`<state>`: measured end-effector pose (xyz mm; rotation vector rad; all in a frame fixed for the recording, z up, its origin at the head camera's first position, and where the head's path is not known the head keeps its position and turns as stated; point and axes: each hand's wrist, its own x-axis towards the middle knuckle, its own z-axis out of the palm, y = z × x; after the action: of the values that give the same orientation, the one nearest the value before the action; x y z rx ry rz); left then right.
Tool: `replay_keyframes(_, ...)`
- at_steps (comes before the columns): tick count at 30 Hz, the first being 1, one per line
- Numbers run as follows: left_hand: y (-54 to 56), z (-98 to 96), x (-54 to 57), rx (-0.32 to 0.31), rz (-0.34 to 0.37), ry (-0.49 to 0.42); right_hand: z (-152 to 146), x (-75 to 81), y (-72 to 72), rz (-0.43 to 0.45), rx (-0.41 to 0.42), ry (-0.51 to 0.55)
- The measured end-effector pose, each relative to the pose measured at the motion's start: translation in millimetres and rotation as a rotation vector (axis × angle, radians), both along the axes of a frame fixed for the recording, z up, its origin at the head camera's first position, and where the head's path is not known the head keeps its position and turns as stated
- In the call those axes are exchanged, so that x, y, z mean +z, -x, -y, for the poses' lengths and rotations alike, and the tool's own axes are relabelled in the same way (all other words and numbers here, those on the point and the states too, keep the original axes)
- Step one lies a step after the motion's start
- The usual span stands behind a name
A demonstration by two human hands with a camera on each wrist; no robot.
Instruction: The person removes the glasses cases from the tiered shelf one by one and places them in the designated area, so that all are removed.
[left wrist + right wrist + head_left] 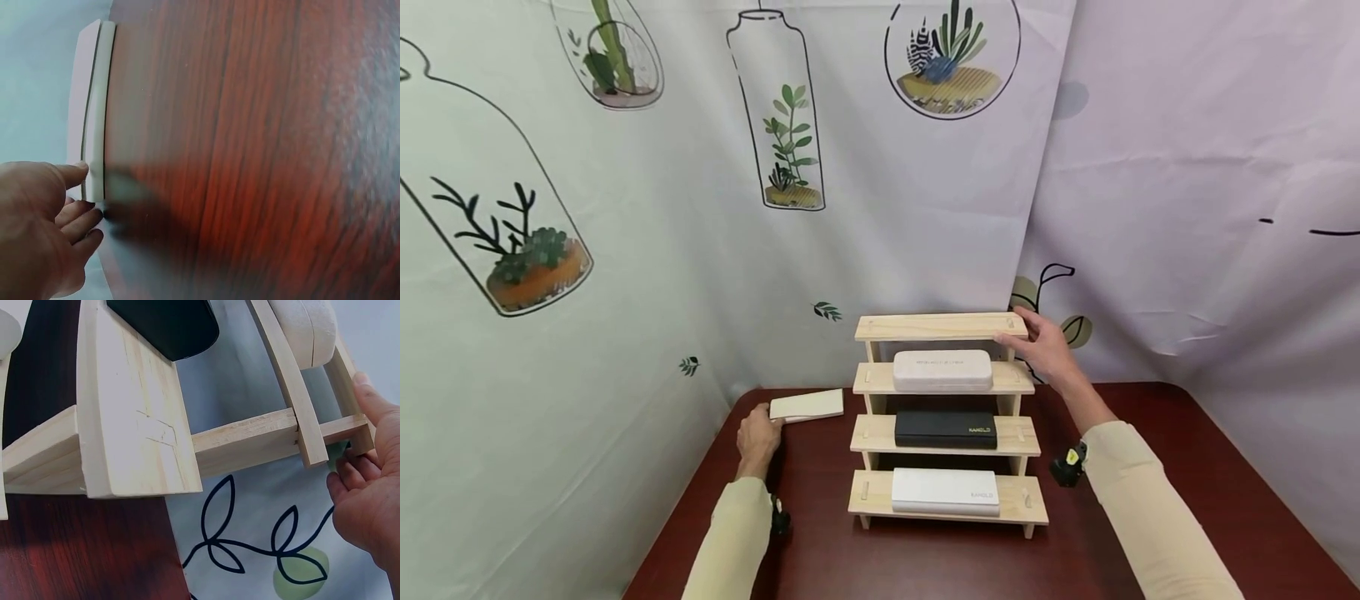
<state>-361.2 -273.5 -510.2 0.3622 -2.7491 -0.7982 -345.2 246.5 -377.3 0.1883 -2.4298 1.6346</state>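
At the table's far left, my left hand [758, 435] holds the left end of a flat cream glasses case [807, 405]. In the left wrist view the thumb lies along the edge of the case [97, 112], with the other fingers beyond its end. A four-step wooden display rack [940, 326] stands to the right. My right hand [1045, 346] grips the right end of its top step, thumb in front and fingers curled behind and below. The top step bears nothing. Below it sit a pale rounded case [942, 372], a black case [945, 430] and a white case [945, 491], one per step.
The dark red wooden table [820, 550] meets a hanging cloth [880, 250] printed with plants in jars, close behind the rack and along both sides. A black wrist device [1066, 468] sits under the right sleeve [1150, 500].
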Motion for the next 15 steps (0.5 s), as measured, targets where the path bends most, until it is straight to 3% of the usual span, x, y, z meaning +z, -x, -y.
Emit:
replay_keyframes(6, -1.3, 4.6, 3.9, -0.006, -0.009, -0.061, 0, -1.3, 0.4, -0.014, 0.001, 0.011)
replay_keyframes(15, -3.1, 9.2, 15.9, -0.018, -0.093, -0.119, 3, -3.1, -1.4, -0.03, 0.0, -0.03)
